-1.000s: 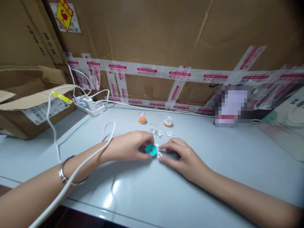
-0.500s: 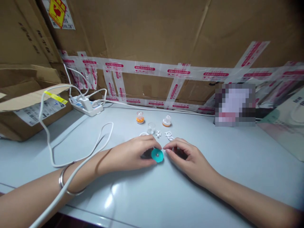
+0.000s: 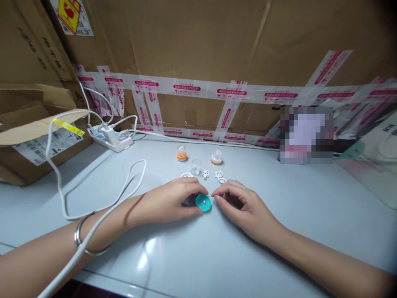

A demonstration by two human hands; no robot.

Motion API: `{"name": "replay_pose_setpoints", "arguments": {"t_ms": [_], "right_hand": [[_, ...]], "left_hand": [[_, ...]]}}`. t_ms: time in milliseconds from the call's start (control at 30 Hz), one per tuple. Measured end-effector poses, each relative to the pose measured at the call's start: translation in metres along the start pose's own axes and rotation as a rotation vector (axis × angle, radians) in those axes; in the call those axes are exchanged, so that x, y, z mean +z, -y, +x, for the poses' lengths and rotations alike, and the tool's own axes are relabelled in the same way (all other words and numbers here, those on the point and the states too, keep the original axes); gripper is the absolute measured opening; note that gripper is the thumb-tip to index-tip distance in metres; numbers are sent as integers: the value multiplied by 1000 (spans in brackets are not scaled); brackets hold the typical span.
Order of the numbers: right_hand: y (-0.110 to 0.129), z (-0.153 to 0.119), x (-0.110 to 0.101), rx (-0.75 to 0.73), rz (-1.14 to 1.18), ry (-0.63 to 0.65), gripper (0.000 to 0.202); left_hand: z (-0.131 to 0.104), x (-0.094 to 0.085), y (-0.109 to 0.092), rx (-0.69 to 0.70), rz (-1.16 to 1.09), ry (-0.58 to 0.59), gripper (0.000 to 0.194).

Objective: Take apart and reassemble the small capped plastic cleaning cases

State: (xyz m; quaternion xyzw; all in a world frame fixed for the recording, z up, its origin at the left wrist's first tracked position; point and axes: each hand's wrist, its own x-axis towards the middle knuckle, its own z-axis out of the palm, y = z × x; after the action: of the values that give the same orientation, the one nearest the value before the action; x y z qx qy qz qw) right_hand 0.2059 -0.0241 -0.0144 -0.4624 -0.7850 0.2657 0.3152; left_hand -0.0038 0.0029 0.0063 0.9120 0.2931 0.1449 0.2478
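My left hand (image 3: 176, 200) grips a small teal round piece (image 3: 203, 203) between thumb and fingers, just above the table. The piece looks like a shallow cup with a pale dot in its centre. Close to its right side is my right hand (image 3: 240, 205), thumb and forefinger drawn together in a pinch; whatever they may hold is too small to make out. Beyond the hands lie a clear plastic cup (image 3: 196, 167), a small white part (image 3: 205, 174), some white openwork parts (image 3: 219, 176) and a white ring (image 3: 186, 175), partly hidden by my left hand.
Farther back stand two small orange-based pieces with clear tops, a left one (image 3: 181, 153) and a right one (image 3: 216, 157). A white cable (image 3: 63, 182) loops across my left forearm from a power strip (image 3: 113, 140). Cardboard boxes (image 3: 192, 41) border the table (image 3: 235, 260); a blurred-out object (image 3: 307, 136) stands right.
The view has shifted slightly, moving the scene a little left. The teal piece has turned slightly in my left hand; both hands keep nearly the same pose.
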Motion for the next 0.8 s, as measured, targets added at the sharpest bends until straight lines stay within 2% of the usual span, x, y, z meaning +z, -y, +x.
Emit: {"name": "replay_pose_setpoints", "arguments": {"t_ms": [600, 800], "right_hand": [[-1, 1, 1, -43, -17, 9, 11], [1, 2, -6, 11, -13, -39, 13]], "left_hand": [[0, 4, 3, 21, 10, -3, 25], [0, 1, 1, 11, 4, -11, 25]]}}
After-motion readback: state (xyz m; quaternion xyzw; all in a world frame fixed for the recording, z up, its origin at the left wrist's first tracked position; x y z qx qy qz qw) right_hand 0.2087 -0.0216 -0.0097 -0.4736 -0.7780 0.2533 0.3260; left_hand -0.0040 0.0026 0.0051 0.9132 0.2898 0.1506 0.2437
